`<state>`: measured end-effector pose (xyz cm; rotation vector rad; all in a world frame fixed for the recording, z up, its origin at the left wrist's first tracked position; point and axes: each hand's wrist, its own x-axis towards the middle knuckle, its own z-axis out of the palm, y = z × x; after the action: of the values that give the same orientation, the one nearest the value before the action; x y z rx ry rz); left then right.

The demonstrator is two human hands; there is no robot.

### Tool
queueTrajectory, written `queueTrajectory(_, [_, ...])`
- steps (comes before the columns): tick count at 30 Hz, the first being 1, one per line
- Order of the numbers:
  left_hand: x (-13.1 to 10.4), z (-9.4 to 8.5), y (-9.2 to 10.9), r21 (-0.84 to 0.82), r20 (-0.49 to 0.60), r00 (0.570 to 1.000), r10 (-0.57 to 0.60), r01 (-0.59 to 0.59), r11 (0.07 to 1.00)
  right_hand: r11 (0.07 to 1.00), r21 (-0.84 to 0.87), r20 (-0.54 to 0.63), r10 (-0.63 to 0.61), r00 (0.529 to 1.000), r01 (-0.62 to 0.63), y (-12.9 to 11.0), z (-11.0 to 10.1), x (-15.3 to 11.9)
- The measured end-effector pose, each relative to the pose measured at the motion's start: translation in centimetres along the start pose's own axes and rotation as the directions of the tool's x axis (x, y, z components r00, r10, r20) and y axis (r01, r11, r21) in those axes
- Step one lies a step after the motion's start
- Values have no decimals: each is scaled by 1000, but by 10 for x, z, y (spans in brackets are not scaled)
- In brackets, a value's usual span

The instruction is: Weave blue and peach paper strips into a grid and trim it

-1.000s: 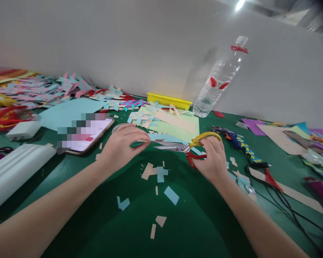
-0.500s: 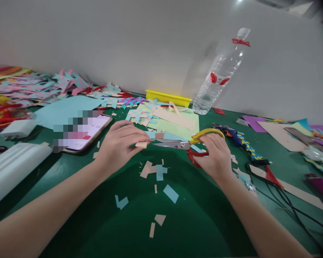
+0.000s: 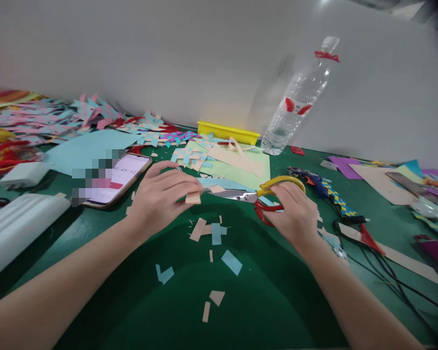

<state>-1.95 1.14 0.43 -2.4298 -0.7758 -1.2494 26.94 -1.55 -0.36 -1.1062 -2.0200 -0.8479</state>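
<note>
My right hand (image 3: 290, 209) is wrapped round a pair of scissors (image 3: 239, 195), its fingers in the yellow and red handles. The metal blades point left and reach the fingertips of my left hand (image 3: 166, 192). Those fingertips pinch a peach paper piece (image 3: 193, 198), whose lower corner sticks out under the thumb side. By the blades is a light blue paper strip (image 3: 237, 184) with a peach patch (image 3: 216, 188) on it. How the strip joins the pinched paper is hidden by my fingers. Blue and peach paper scraps (image 3: 216, 233) lie on the green table below.
A smartphone (image 3: 126, 177) and a white charger (image 3: 25, 175) lie to the left. Behind my hands are a yellow tray (image 3: 228, 132), pale green paper (image 3: 251, 167) and a tilted water bottle (image 3: 295, 99). Black cables (image 3: 390, 272) and paper pieces occupy the right side.
The peach patch by the blades has tilted and now overlaps them. The paper in my left fingertips has turned slightly. Both hands stay nearly in place; the scraps on the table have not moved.
</note>
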Motion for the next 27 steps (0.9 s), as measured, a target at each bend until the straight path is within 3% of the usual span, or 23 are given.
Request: queueTrajectory(27, [1, -1, 1, -36, -9, 1000, 1, -2, 999, 999, -31, -28, -21, 999, 20, 0, 0, 1])
